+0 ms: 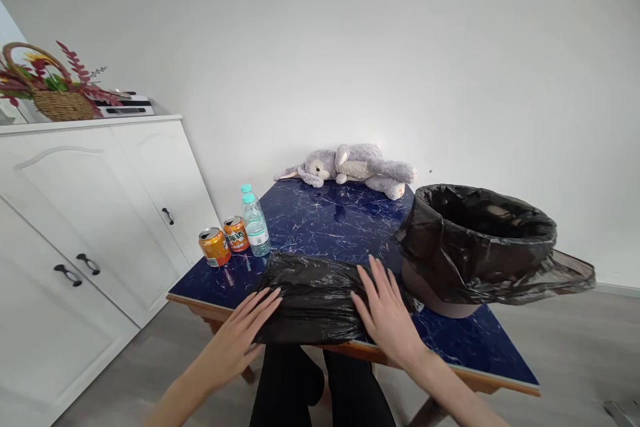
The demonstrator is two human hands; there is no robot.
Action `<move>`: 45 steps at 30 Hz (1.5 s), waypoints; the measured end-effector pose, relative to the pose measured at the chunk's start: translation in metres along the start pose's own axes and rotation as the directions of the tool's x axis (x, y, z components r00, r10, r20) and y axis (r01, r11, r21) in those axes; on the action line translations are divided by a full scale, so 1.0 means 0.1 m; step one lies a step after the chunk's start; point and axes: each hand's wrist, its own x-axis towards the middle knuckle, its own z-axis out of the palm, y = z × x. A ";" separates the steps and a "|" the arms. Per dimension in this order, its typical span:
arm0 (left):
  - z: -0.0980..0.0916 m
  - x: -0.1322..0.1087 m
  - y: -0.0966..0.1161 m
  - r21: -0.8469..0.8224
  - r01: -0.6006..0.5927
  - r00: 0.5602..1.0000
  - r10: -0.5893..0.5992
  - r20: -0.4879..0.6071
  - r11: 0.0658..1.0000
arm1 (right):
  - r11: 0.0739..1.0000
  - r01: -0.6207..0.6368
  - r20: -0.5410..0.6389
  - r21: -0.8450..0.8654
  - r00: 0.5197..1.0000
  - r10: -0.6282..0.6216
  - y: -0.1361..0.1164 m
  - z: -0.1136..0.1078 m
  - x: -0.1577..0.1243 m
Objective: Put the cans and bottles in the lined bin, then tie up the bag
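Your left hand (245, 327) and right hand (384, 312) lie palm down at opposite ends of a flattened black plastic bag (315, 300), fingers stretched out and slightly apart, neither closed around anything. The bag rests, creased and glossy, along the near edge of a blue marbled counter (330, 227) with wooden trim, directly in front of your black-clad legs (287, 387). The left hand's fingertips touch the bag's left end; the right hand's fingers reach over its right end, pointing toward the far side of the counter.

Just beyond your right hand stands a brownish bin (433, 293), its rim and upper wall covered by a black liner (450, 270) that flares out loosely to the right. Near the bag's far left corner, a clear bottle (257, 230) with a turquoise cap stands upright, a second turquoise cap (246, 188) showing behind it. Two orange drink cans, one in front (215, 247) and one behind (237, 233), stand beside the bottle. A grey plush rabbit (345, 167) lies on its side at the counter's far edge, near the pale wall (350, 47). To your left, a white cabinet (105, 193) carries a wicker basket (63, 105) of red and yellow flowers (77, 70).
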 end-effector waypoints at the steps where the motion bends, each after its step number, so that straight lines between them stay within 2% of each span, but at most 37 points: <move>1: -0.01 -0.03 -0.07 -0.010 0.003 1.000 -0.003 -0.022 1.000 | 0.997 0.068 -0.029 0.036 0.997 -0.067 -0.13 -0.06 -0.08; 3: -0.09 -0.03 -0.12 -0.046 -0.023 0.997 0.019 -0.071 0.999 | 0.976 0.178 -0.028 0.129 0.984 -0.176 -0.40 -0.14 -0.23; 4: -0.16 0.01 -0.07 -0.062 -0.048 0.995 0.042 -0.096 0.997 | 0.958 0.220 -0.006 0.184 0.975 -0.222 -0.54 -0.14 -0.29; 6: -0.35 0.16 0.14 -0.073 -0.116 0.984 0.105 -0.142 0.991 | 0.919 0.261 0.010 0.295 0.961 -0.276 -0.81 -0.10 -0.36; 8: -0.53 0.35 0.45 -0.042 -0.194 0.968 0.185 -0.167 0.980 | 0.870 0.242 -0.037 0.430 0.967 -0.251 -1.02 -0.04 -0.37; 11: -0.67 0.55 0.88 0.021 -0.186 0.942 0.184 -0.280 0.982 | 0.694 0.117 -0.084 0.711 0.993 -0.081 -1.18 0.01 -0.33; 13: -0.63 0.58 1.06 0.040 -0.160 0.894 0.162 -0.418 0.986 | 0.515 -0.051 -0.008 0.856 0.994 0.112 -1.17 0.00 -0.31; 14: -0.57 0.56 1.11 0.044 -0.158 0.859 0.160 -0.486 0.986 | 0.418 -0.141 0.050 0.898 0.974 0.223 -1.13 0.00 -0.31; 16: -0.41 0.52 1.16 0.035 -0.189 0.812 0.176 -0.557 0.981 | 0.184 -0.263 0.164 0.947 0.889 0.428 -1.01 0.02 -0.31; 17: -0.33 0.51 1.17 0.014 -0.205 0.819 0.179 -0.545 0.979 | 0.045 -0.277 0.219 0.960 0.839 0.499 -0.93 0.03 -0.31; 18: -0.24 0.52 1.16 -0.016 -0.211 0.848 0.175 -0.501 0.977 | -0.106 -0.268 0.281 0.958 0.790 0.545 -0.86 0.03 -0.31; 20: -0.10 0.60 1.12 -0.086 -0.193 0.924 0.151 -0.352 0.977 | -0.384 -0.204 0.408 0.901 0.702 0.583 -0.72 0.03 -0.31; 21: -0.04 0.67 1.09 -0.113 -0.174 0.952 0.137 -0.274 0.978 | -0.482 -0.169 0.461 0.859 0.664 0.589 -0.65 0.02 -0.31; 22: 0.00 0.76 1.06 -0.132 -0.154 0.970 0.125 -0.207 0.979 | -0.547 -0.142 0.501 0.825 0.631 0.592 -0.58 0.01 -0.32; 24: 0.07 0.94 0.99 -0.165 -0.137 0.988 0.122 -0.098 0.977 | -0.592 -0.138 0.543 0.794 0.598 0.589 -0.45 -0.03 -0.36; 27: 0.16 1.21 0.91 -0.221 -0.157 0.985 0.168 0.033 0.962 | -0.523 -0.226 0.539 0.822 0.605 0.586 -0.19 -0.09 -0.50; 29: 0.23 1.33 0.87 -0.260 -0.190 0.972 0.219 0.088 0.947 | -0.390 -0.277 0.476 0.878 0.597 0.646 0.00 -0.18 -0.66; 31: 0.32 1.40 0.86 -0.283 -0.221 0.958 0.263 0.117 0.933 | -0.137 -0.354 0.335 0.925 0.591 0.733 0.13 -0.31 -0.84; 32: 0.37 1.42 0.86 -0.288 -0.232 0.953 0.276 0.125 0.929 | 0.031 -0.410 0.240 0.911 0.592 0.769 0.15 -0.39 -0.91; 33: 0.41 1.43 0.87 -0.290 -0.238 0.950 0.284 0.128 0.927 | 0.209 -0.454 0.135 0.866 0.615 0.777 0.14 -0.46 -0.98; 34: 0.45 1.44 0.88 -0.289 -0.243 0.949 0.289 0.128 0.926 | 0.389 -0.465 0.021 0.795 0.662 0.749 0.09 -0.51 -1.03; 36: 0.49 1.45 0.89 -0.291 -0.250 0.948 0.295 0.122 0.923 | 0.712 -0.361 -0.157 0.603 0.821 0.550 -0.08 -0.55 -1.06; 37: 0.50 1.45 0.90 -0.294 -0.252 0.947 0.297 0.119 0.922 | 0.830 -0.269 -0.201 0.489 0.891 0.407 -0.17 -0.53 -1.05; 38: 0.50 1.45 0.91 -0.299 -0.254 0.946 0.300 0.119 0.920 | 0.912 -0.174 -0.211 0.371 0.941 0.266 -0.25 -0.47 -1.03; 39: 0.48 1.44 0.91 -0.306 -0.254 0.945 0.302 0.123 0.918 | 0.960 -0.107 -0.194 0.259 0.968 0.160 -0.32 -0.39 -1.00; 41: 0.42 1.42 0.90 -0.314 -0.242 0.945 0.297 0.141 0.918 | 0.995 -0.036 -0.128 0.088 0.991 0.047 -0.34 -0.22 -0.92; 43: 0.34 1.37 0.85 -0.315 -0.221 0.946 0.282 0.161 0.923 | 0.999 -0.027 -0.060 0.031 0.998 0.029 -0.25 -0.08 -0.85; 45: 0.26 1.29 0.78 -0.313 -0.202 0.948 0.265 0.177 0.928 | 0.997 -0.050 -0.003 0.067 0.999 0.050 -0.12 -0.04 -0.79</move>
